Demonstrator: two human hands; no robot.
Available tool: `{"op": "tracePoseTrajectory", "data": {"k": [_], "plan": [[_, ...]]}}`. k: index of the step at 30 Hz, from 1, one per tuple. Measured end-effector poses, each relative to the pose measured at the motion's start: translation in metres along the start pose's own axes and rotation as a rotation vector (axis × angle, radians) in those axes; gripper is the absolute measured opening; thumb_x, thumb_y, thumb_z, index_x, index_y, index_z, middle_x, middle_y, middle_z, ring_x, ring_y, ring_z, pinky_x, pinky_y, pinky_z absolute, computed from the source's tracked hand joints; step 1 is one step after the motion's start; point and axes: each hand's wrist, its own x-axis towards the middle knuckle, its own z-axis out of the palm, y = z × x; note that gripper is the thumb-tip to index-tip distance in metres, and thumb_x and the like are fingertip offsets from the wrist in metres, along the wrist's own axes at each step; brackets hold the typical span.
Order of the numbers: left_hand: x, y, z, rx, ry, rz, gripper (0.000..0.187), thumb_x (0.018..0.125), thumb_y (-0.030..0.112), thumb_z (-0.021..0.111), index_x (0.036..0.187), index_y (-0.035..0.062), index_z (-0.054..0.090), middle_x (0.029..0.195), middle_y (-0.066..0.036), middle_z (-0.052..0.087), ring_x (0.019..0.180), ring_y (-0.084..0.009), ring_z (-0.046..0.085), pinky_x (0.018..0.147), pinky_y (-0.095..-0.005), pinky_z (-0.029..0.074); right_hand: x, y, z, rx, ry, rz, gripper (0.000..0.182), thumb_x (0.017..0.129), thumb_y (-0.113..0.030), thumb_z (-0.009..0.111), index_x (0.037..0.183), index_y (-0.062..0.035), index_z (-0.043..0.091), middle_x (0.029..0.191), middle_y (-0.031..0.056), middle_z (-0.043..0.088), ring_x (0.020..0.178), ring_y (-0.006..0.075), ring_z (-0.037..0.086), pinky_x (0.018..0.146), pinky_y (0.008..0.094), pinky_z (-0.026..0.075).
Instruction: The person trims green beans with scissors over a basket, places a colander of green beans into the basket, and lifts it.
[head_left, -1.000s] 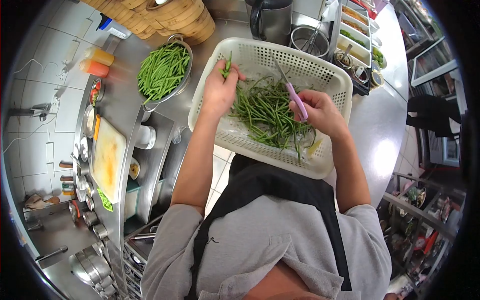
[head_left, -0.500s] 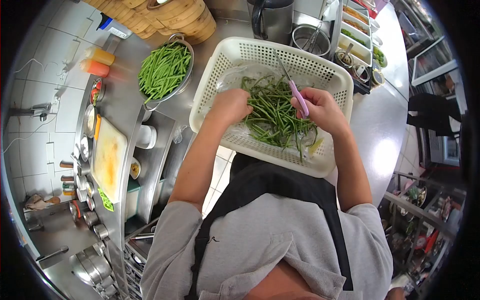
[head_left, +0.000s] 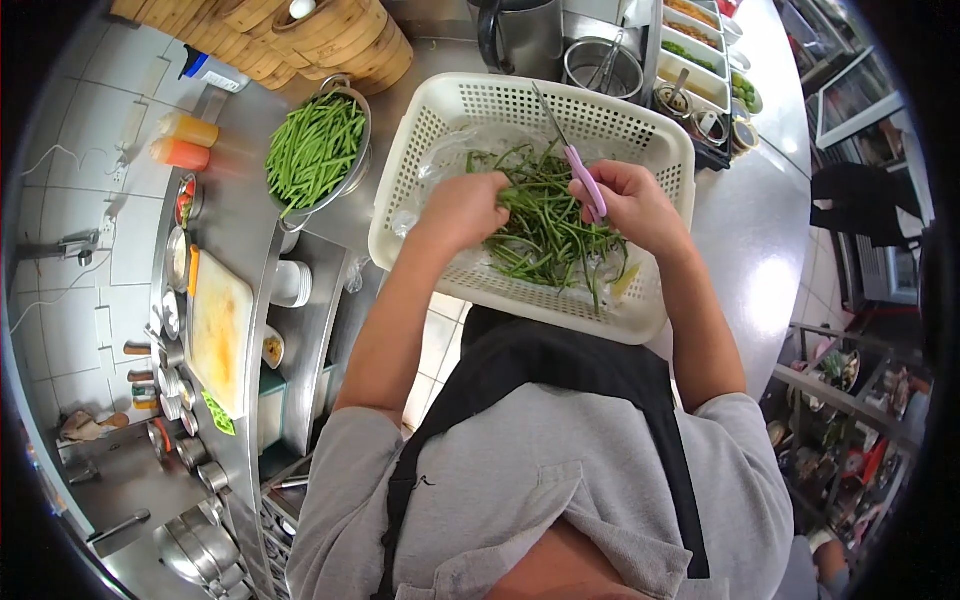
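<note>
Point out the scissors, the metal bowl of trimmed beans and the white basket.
scissors [head_left: 583, 183], head view, on the purple handle in the right hand.
metal bowl of trimmed beans [head_left: 353, 172], head view, on its right rim.
white basket [head_left: 520, 104], head view, on the far wall.

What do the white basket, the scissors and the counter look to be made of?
Basket: likely plastic, matte cream, moulded with a grid of holes. Scissors: grey metal blades, glossy pink handles that look plastic, in the right hand. Counter: probably stainless steel, brushed grey with soft glare.
</note>
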Motion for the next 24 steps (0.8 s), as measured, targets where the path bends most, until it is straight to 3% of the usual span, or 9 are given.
{"op": "tracePoseTrajectory", "data": {"k": [2, 4, 5, 6, 8, 12, 16, 24], "plan": [[-0.001, -0.005, -0.007, -0.137, 0.049, -0.099, 0.021, 0.090, 0.022, 0.069, 0.106, 0.0089, 0.066, 0.085, -0.013, 0.071, 0.081, -0.0298, 0.070, 0.073, -0.0412, 0.053, 0.001, 0.003, 0.000, 0.027, 0.016, -0.016, 0.034, 0.093, -0.036, 0.076, 0.089, -0.0026, 0.073, 0.069, -0.0016, 0.064, 0.063, 0.0051, 0.058, 0.056, 0.0233, 0.042], [0.000, -0.015, -0.007, -0.884, 0.177, -0.173, 0.014, 0.091, 0.019, 0.062, 0.098, 0.0067, 0.061, 0.077, -0.005, 0.066, 0.071, -0.0170, 0.064, 0.065, -0.0325, 0.050, 0.002, 0.003, 0.001, 0.051, 0.025, -0.034, 0.035, 0.093, -0.037, 0.076, 0.088, -0.0029, 0.072, 0.068, -0.0018, 0.064, 0.063, 0.0050, 0.057, 0.056, 0.0231, 0.042], [0.000, -0.018, -0.004, -1.089, 0.260, -0.062, 0.010, 0.092, 0.018, 0.059, 0.097, 0.0091, 0.058, 0.077, 0.000, 0.061, 0.068, -0.0091, 0.054, 0.060, -0.0248, 0.043, 0.000, 0.001, 0.000, 0.049, 0.006, -0.036, 0.034, 0.094, -0.037, 0.076, 0.089, -0.0028, 0.072, 0.069, -0.0020, 0.064, 0.063, 0.0049, 0.058, 0.057, 0.0229, 0.042], [-0.003, -0.013, -0.010, -1.090, 0.262, -0.063, 0.010, 0.092, 0.018, 0.059, 0.097, 0.0091, 0.058, 0.077, 0.000, 0.061, 0.068, -0.0091, 0.054, 0.060, -0.0248, 0.043, 0.000, 0.000, -0.001, 0.045, -0.014, -0.037, 0.034, 0.094, -0.037, 0.075, 0.090, -0.0027, 0.072, 0.070, -0.0022, 0.064, 0.064, 0.0048, 0.058, 0.057, 0.0227, 0.042], [-0.007, -0.001, -0.022, -1.547, 0.370, -0.201, 0.010, 0.091, 0.017, 0.060, 0.099, 0.0114, 0.057, 0.078, -0.001, 0.061, 0.067, -0.0107, 0.052, 0.059, -0.0256, 0.041, 0.000, 0.004, -0.001, 0.068, -0.083, -0.046, 0.034, 0.094, -0.036, 0.075, 0.092, -0.0025, 0.071, 0.071, -0.0022, 0.065, 0.066, 0.0047, 0.059, 0.058, 0.0224, 0.043], [-0.002, 0.002, -0.009, -1.892, 0.414, -0.100, 0.015, 0.092, 0.014, 0.058, 0.107, 0.0128, 0.054, 0.086, -0.004, 0.064, 0.071, -0.0117, 0.052, 0.061, -0.0275, 0.043, -0.003, 0.001, -0.002, 0.113, -0.248, -0.044, 0.034, 0.095, -0.036, 0.074, 0.095, -0.0021, 0.070, 0.076, -0.0019, 0.066, 0.070, 0.0045, 0.060, 0.061, 0.0219, 0.045], [0.001, 0.012, -0.004, -1.903, 0.482, -0.077, 0.015, 0.094, 0.015, 0.056, 0.109, 0.0138, 0.053, 0.088, -0.005, 0.061, 0.068, -0.0125, 0.049, 0.062, -0.0299, 0.042, -0.003, 0.002, -0.002, 0.116, -0.293, -0.060, 0.032, 0.096, -0.034, 0.072, 0.095, -0.0024, 0.069, 0.077, -0.0021, 0.066, 0.071, 0.0045, 0.060, 0.062, 0.0216, 0.046], [-0.007, 0.017, -0.005, -1.668, 0.260, -0.065, 0.013, 0.095, 0.016, 0.056, 0.107, 0.0134, 0.056, 0.088, -0.003, 0.064, 0.077, -0.0102, 0.054, 0.063, -0.0244, 0.040, -0.003, 0.002, -0.002, 0.132, -0.263, -0.057, 0.030, 0.096, -0.033, 0.072, 0.094, -0.0028, 0.069, 0.076, -0.0029, 0.065, 0.069, 0.0034, 0.058, 0.060, 0.0207, 0.043]]}}
